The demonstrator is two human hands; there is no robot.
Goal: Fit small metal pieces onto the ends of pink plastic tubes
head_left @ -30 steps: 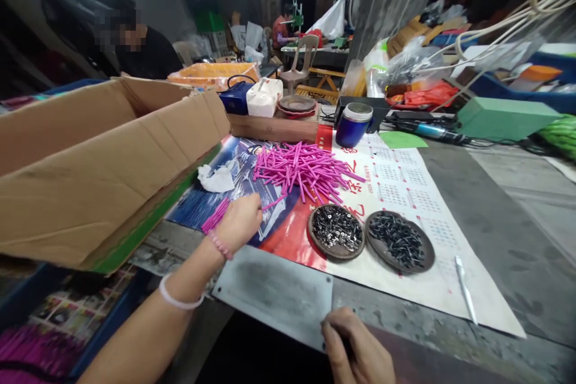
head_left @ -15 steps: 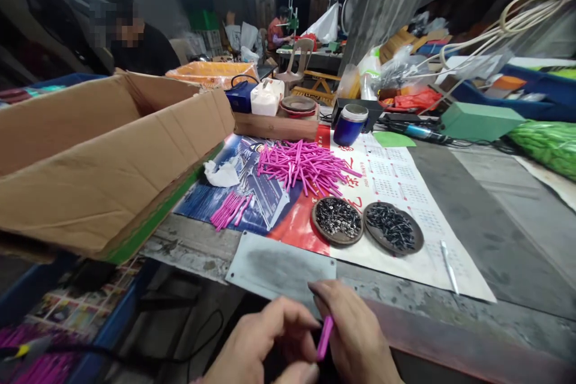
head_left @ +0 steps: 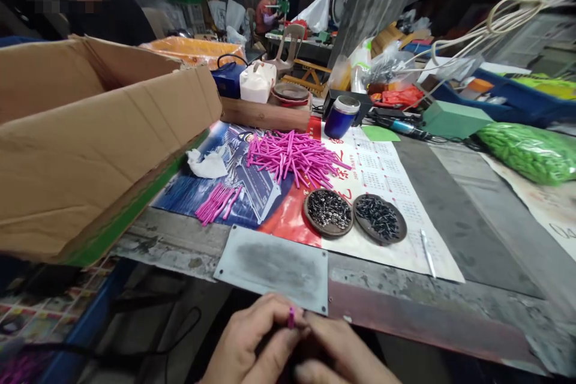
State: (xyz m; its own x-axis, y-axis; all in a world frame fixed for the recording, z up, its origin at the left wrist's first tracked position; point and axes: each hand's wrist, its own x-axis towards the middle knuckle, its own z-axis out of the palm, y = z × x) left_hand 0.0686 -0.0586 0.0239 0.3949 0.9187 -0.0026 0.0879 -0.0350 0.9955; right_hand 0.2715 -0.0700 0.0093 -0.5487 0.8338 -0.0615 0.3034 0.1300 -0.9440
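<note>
Pinching pink tube (head_left: 291, 316) between hands (head_left: 288, 348)

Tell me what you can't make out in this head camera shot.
- Pink stick: only its tip shows, the rest hidden between the left hand and right hand.
- Both hands: cut off by the bottom edge.
- Cardboard box: its walls hide the inside.
- Two dishes: contents too small to identify.
</note>
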